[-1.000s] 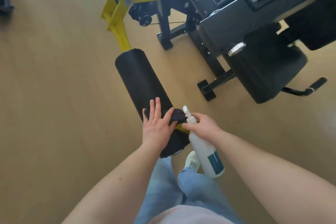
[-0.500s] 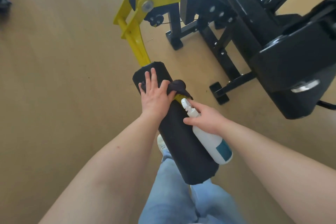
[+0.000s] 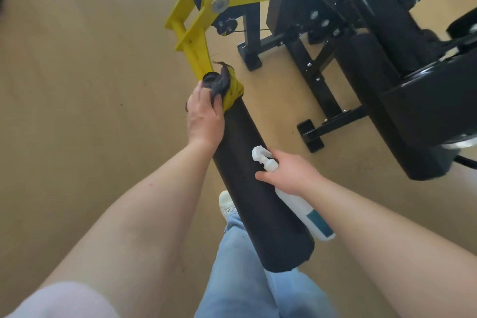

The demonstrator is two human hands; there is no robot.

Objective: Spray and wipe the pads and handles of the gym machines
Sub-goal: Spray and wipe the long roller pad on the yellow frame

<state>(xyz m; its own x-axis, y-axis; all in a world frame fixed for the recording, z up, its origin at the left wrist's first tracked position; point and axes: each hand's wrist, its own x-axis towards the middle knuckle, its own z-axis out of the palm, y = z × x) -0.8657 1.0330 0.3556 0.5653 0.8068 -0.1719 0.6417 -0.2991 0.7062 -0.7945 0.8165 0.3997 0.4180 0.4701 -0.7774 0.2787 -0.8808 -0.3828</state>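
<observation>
A black cylindrical roller pad [image 3: 253, 178] runs diagonally through the middle of the view, its near end low in the frame above the person's legs and its far end meeting a yellow lever arm [image 3: 196, 46] of the gym machine. At that far end the left hand [image 3: 205, 116] presses a bunched cloth [image 3: 227, 88] against the top of the pad — the cloth shows a dark side and a yellow side, and it is crumpled right where the pad joins the yellow arm. The fingers are curled over the cloth, so the hand is closed on it, palm down on the pad's left flank. Lower along the pad, on its right side, the right hand [image 3: 289, 173] is wrapped around the neck of a white spray bottle [image 3: 302, 201] with a teal label; the bottle's nozzle lies against the pad's surface and its body slants down and to the right, just beside the pad. The two hands are apart, one at the far end of the pad and one near its middle. Beyond them stands the black steel frame [image 3: 322, 77] of the machine, its feet resting on a tan floor [image 3: 77, 85], with a bulky black housing [image 3: 423, 116] to the right. Below the pad, light blue jeans [image 3: 240, 266] and the toe of a white shoe [image 3: 225, 201] are visible — both bare forearms reach in from the bottom corners.
</observation>
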